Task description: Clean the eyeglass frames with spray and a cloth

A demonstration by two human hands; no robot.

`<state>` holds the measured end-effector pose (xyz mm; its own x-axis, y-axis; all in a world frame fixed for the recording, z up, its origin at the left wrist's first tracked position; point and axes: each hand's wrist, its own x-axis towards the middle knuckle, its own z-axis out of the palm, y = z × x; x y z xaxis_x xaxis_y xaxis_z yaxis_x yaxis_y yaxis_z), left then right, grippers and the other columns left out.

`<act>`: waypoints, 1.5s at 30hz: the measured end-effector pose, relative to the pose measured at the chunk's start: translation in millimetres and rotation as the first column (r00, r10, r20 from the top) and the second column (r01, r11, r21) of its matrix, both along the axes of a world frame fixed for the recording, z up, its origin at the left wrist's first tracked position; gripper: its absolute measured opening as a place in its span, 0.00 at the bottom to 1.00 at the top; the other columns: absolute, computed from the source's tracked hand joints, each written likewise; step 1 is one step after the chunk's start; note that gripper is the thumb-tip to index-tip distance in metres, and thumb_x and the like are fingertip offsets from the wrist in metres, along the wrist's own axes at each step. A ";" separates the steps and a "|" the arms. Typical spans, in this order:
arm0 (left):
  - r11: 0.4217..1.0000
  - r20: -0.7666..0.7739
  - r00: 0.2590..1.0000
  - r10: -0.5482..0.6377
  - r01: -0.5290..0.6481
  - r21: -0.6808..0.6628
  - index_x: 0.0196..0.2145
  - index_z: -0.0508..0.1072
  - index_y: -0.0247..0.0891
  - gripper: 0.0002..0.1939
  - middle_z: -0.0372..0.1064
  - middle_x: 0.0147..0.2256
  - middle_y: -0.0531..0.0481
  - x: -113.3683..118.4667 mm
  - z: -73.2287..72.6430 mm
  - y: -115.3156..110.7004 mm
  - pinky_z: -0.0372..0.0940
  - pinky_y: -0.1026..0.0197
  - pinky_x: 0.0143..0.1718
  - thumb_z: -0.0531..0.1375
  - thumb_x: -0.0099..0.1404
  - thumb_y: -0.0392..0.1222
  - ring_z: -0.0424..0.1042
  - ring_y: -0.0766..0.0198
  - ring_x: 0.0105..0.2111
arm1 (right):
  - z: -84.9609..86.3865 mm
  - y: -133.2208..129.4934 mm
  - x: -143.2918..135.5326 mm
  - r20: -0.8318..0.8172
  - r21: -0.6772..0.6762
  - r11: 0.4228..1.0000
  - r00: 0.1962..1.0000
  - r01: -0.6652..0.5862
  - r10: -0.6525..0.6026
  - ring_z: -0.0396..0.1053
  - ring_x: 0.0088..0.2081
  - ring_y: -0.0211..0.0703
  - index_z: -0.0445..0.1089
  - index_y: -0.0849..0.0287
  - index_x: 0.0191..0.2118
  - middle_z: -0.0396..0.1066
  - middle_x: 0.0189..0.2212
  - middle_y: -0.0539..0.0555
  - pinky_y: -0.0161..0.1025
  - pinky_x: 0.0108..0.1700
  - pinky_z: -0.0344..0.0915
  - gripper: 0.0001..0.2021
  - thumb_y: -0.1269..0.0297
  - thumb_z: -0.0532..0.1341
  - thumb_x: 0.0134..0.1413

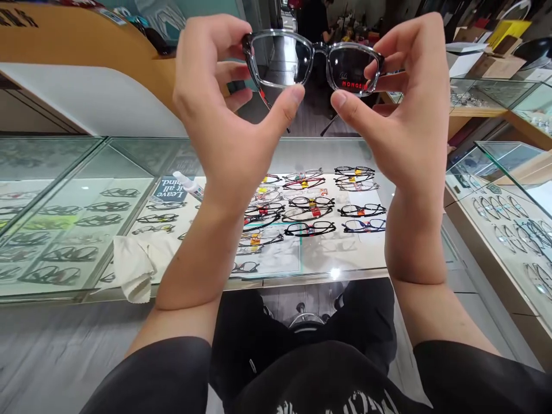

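A pair of eyeglasses (319, 49) with a dark and clear frame is raised in front of me, high above the glass counter. Red lettering shows on the lens at the right. My left hand (235, 92) grips the frame at its left end, thumb below the rim and fingers behind. At the other end my right hand (397, 95) holds the frame the same way, thumb by the lower rim. The temples hang open behind the lenses, partly hidden by my hands. Below, on the counter, several eyeglasses (309, 229) lie in rows.
A cream cloth (140, 259) drapes over the counter's front edge beside a white bottle (187, 184). Glass display cases (517, 230) with more frames flank me on the right. Boxes (495, 57) stand at the back right. A person in dark clothes (313, 20) is in the background.
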<state>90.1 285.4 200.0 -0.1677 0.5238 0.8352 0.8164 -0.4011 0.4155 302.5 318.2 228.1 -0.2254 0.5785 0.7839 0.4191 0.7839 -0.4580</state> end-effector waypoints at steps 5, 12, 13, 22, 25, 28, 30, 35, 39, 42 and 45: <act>0.997 0.039 0.999 0.031 -0.033 0.073 0.61 0.67 0.45 0.32 0.71 0.61 0.48 1.7 -1.3 3.9 0.77 0.53 0.54 0.68 0.70 0.64 0.77 0.58 0.57 | -5.6 10.9 0.1 -0.058 0.003 0.999 0.997 -0.041 0.041 0.76 0.53 0.48 0.65 0.51 0.50 0.73 0.53 0.55 0.49 0.57 0.75 0.18 0.63 0.73 0.62; 0.960 -0.051 0.970 0.240 -0.229 0.159 0.64 0.66 0.47 0.32 0.70 0.61 0.43 4.9 -1.5 -3.9 0.75 0.44 0.59 0.68 0.71 0.62 0.72 0.49 0.63 | -22.7 37.0 -4.2 -0.068 -0.135 0.972 0.981 -0.191 0.183 0.78 0.55 0.53 0.68 0.49 0.56 0.77 0.53 0.55 0.52 0.52 0.78 0.23 0.43 0.70 0.65; 0.957 -0.061 0.965 0.254 -0.242 0.163 0.64 0.65 0.47 0.32 0.70 0.61 0.43 4.9 -1.1 -4.7 0.75 0.43 0.60 0.68 0.71 0.61 0.72 0.49 0.63 | -24.4 38.7 -5.5 -0.077 -0.142 0.969 0.979 -0.200 0.190 0.78 0.56 0.53 0.68 0.49 0.57 0.77 0.54 0.55 0.52 0.53 0.79 0.24 0.42 0.70 0.65; 0.990 0.083 0.994 0.067 -0.076 0.120 0.70 0.62 0.54 0.35 0.62 0.68 0.43 1.9 -3.6 0.0 0.72 0.38 0.65 0.67 0.71 0.61 0.64 0.43 0.71 | -27.6 28.6 -16.3 -0.083 0.043 0.997 0.994 -0.071 0.074 0.74 0.62 0.57 0.65 0.45 0.64 0.74 0.59 0.58 0.61 0.62 0.75 0.24 0.43 0.65 0.70; 0.992 0.129 0.991 0.033 -0.048 0.113 0.70 0.63 0.55 0.35 0.63 0.68 0.43 1.0 -5.5 5.4 0.73 0.39 0.63 0.66 0.72 0.64 0.67 0.45 0.69 | -25.3 18.7 -20.5 -0.091 0.133 0.990 0.996 0.037 -0.025 0.70 0.66 0.60 0.62 0.43 0.66 0.70 0.63 0.60 0.64 0.65 0.73 0.24 0.44 0.63 0.72; 0.993 0.132 0.991 0.002 -0.018 0.118 0.69 0.64 0.52 0.33 0.65 0.67 0.44 -0.6 -9.0 12.3 0.74 0.42 0.62 0.63 0.73 0.66 0.71 0.48 0.66 | -24.9 15.2 -22.5 -0.111 0.168 0.982 0.992 0.081 -0.063 0.66 0.69 0.62 0.61 0.43 0.68 0.66 0.67 0.61 0.66 0.66 0.71 0.25 0.46 0.62 0.73; 0.985 0.142 0.988 -0.066 0.042 0.168 0.68 0.65 0.52 0.33 0.67 0.65 0.44 -3.1 -13.0 19.3 0.75 0.44 0.61 0.63 0.73 0.67 0.73 0.49 0.64 | -26.2 18.6 -22.2 -0.128 0.186 0.980 0.990 0.076 -0.052 0.64 0.71 0.64 0.60 0.43 0.70 0.65 0.68 0.61 0.68 0.68 0.69 0.27 0.44 0.61 0.72; 0.945 0.147 0.969 -0.198 0.149 0.290 0.67 0.66 0.56 0.36 0.70 0.64 0.44 -10.6 -22.5 36.6 0.76 0.44 0.60 0.67 0.68 0.68 0.72 0.46 0.66 | -32.4 36.2 -22.1 -0.170 0.293 0.954 0.985 0.068 -0.018 0.62 0.72 0.67 0.60 0.41 0.72 0.64 0.69 0.59 0.69 0.67 0.70 0.32 0.37 0.62 0.69; 0.938 0.163 0.974 -0.160 0.098 0.333 0.70 0.64 0.55 0.40 0.64 0.69 0.44 -12.1 -25.6 35.2 0.72 0.40 0.66 0.70 0.66 0.67 0.60 0.43 0.74 | -38.2 44.0 -28.2 -0.195 0.278 0.960 0.980 0.029 0.027 0.62 0.74 0.66 0.56 0.38 0.75 0.62 0.71 0.58 0.67 0.66 0.73 0.33 0.37 0.59 0.71; 0.950 0.191 0.972 -0.133 0.070 0.305 0.71 0.62 0.56 0.43 0.60 0.72 0.43 -11.4 -27.0 28.6 0.67 0.36 0.70 0.71 0.65 0.67 0.48 0.41 0.79 | -42.2 46.1 -34.1 -0.199 0.240 0.970 0.977 -0.028 0.078 0.66 0.72 0.64 0.55 0.39 0.76 0.63 0.72 0.58 0.65 0.65 0.75 0.33 0.38 0.58 0.72; 0.949 0.197 0.972 -0.128 0.062 0.309 0.70 0.63 0.54 0.43 0.59 0.72 0.42 -10.8 -27.5 24.9 0.66 0.34 0.71 0.71 0.64 0.67 0.46 0.39 0.79 | -45.0 47.3 -38.1 -0.216 0.207 0.975 0.969 -0.078 0.123 0.66 0.73 0.64 0.54 0.39 0.76 0.62 0.74 0.58 0.65 0.66 0.74 0.34 0.38 0.59 0.72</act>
<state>79.4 310.3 172.5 -0.3200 0.2778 0.9058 0.6743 -0.6048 0.4237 264.3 365.5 183.1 -0.0780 0.3925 0.9164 0.2365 0.9003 -0.3655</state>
